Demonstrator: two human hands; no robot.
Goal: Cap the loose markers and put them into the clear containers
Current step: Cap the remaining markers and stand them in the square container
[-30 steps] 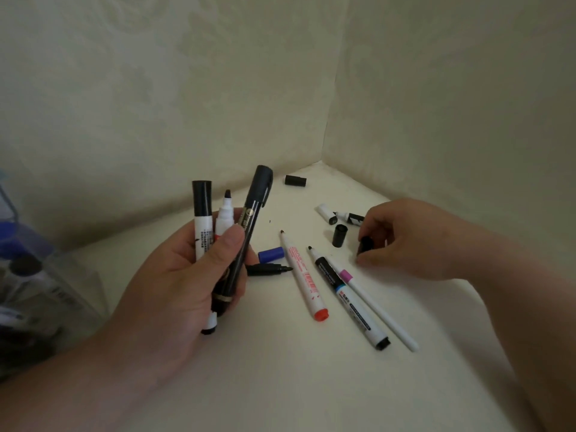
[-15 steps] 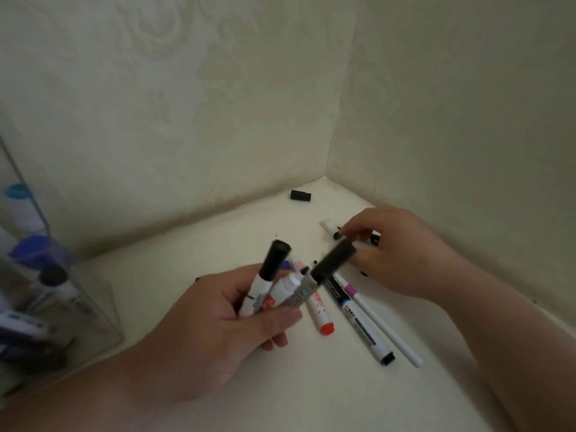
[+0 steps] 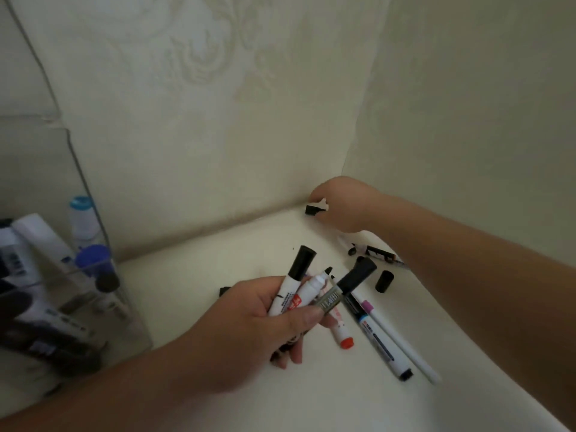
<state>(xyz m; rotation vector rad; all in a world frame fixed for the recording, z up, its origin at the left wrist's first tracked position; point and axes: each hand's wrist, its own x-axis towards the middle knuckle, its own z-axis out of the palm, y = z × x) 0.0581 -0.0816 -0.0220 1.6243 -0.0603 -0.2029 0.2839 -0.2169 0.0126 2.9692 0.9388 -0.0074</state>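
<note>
At corner, your right hand [image 3: 341, 204] pinched black cap [image 3: 313, 210]; left hand [image 3: 249, 332] gripped markers [image 3: 285, 296]. Needed: straight push onto bare tip [image 3: 328, 271].

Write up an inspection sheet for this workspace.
Surface: white table, dimly lit.
Job's things: three held markers, the middle one uncapped; loose markers lying on the table; loose cap; clear container at left, with markers inside.
Clutter: nothing seen.
Grips: left grip holds the three markers; right grip pinches the corner cap.
Cables: nothing seen.
Surroundings: patterned walls meeting in a corner.
</note>
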